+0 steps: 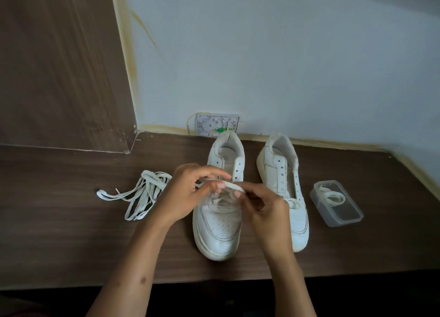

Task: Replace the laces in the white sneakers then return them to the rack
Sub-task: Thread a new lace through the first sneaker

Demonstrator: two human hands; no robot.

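At the centre of the frame your left hand (188, 193) and right hand (257, 204) both pinch a flat white lace (234, 186) over the left sneaker (220, 226), so I judge the lacing is only beginning. Next, the soft lace end needs careful aiming into a small eyelet. Further right stand the smooth second sneaker (283, 197) and a clear plastic box (335, 203) holding another lace; the loose laces (142, 197) lie on the wooden table (59, 221) at left.

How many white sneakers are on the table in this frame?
2. One sneaker stands at the centre, under both hands, which pinch a lace above it. The second sneaker stands just to its right, beside a clear plastic container. None looks hidden.
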